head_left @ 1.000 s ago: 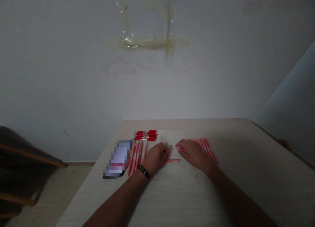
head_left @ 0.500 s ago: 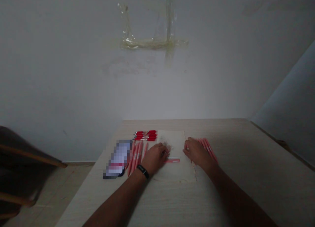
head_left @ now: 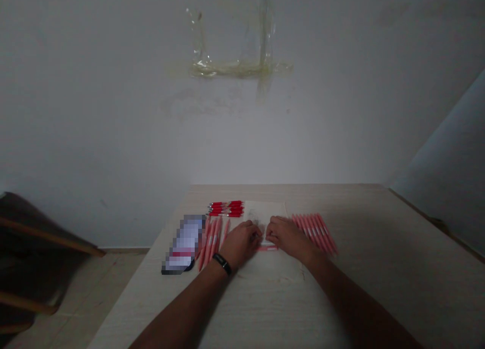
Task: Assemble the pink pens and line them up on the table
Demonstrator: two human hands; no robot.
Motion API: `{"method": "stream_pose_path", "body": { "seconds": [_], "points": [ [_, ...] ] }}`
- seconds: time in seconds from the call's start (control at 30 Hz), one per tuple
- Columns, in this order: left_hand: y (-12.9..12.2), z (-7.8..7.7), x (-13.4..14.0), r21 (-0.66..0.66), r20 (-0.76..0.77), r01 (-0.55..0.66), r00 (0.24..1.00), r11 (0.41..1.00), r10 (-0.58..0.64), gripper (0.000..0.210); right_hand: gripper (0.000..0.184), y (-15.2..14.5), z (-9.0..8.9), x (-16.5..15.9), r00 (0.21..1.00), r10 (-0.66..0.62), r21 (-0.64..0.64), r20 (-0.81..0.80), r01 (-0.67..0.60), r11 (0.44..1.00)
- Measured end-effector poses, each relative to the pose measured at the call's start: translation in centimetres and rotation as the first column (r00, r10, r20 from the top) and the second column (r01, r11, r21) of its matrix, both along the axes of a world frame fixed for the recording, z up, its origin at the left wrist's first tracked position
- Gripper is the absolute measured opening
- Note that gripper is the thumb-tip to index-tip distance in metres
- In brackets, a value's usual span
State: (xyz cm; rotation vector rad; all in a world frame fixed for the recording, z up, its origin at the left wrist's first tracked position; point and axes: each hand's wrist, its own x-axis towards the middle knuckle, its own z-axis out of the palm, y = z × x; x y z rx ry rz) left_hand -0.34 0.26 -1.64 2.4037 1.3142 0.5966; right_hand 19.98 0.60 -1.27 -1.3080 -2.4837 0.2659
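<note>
My left hand (head_left: 242, 242) rests over a pale sheet (head_left: 271, 208), its fingers curled together in a pinch. Facing it a short gap away is my right hand (head_left: 288, 237), also closed at the fingertips. Whatever the fingers hold is too small and dim to make out. Just below the fingertips, a pink and white pen-like piece (head_left: 267, 248) lies across the sheet, partly covered. Several pink pens (head_left: 214, 240) lie left of my left hand. A neat row of pink pens (head_left: 316, 233) lies beside my right hand.
Several red pens (head_left: 226, 208) lie stacked sideways at the back left. A blurred-out phone (head_left: 185, 244) is near the table's left edge. The wooden table (head_left: 265, 313) meets a wall (head_left: 242, 142) with old tape (head_left: 231, 70). Dark furniture (head_left: 34, 248) stands at the left.
My right hand has moved left, from beside the row of pink pens to close by my left hand. More of that row now shows. My left hand has barely moved.
</note>
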Motion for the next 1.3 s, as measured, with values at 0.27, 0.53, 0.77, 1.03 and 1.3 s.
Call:
{"method": "stream_pose_path", "body": {
  "seconds": [0.27,0.53,0.77,1.03,1.3],
  "points": [
    [0.0,-0.1,-0.2,-0.007,0.018,-0.018,1.000,1.000,0.018,0.013,0.003,-0.2,0.2,0.4,0.996,0.002,-0.013,-0.085,-0.003,1.000],
    [-0.5,1.2,0.2,-0.013,0.129,0.011,0.992,1.000,-0.009,0.015,0.034,-1.2,0.9,0.1,0.980,-0.084,-0.107,-0.181,0.065,0.992],
    [-1.3,1.9,1.0,0.006,0.177,0.107,0.979,0.994,-0.106,0.016,0.031,-2.2,1.5,-1.5,0.973,0.003,-0.130,-0.229,-0.033,0.991],
    [-0.5,1.5,0.3,0.021,0.204,0.007,0.979,1.000,-0.012,0.017,0.039,-1.8,1.5,-0.2,0.960,-0.025,-0.073,-0.279,0.005,0.997],
    [0.0,1.5,-0.2,0.003,0.169,-0.056,0.984,0.998,0.055,0.018,0.005,-0.6,0.2,2.1,0.967,-0.039,-0.009,-0.253,0.038,0.999]
  ]
}}
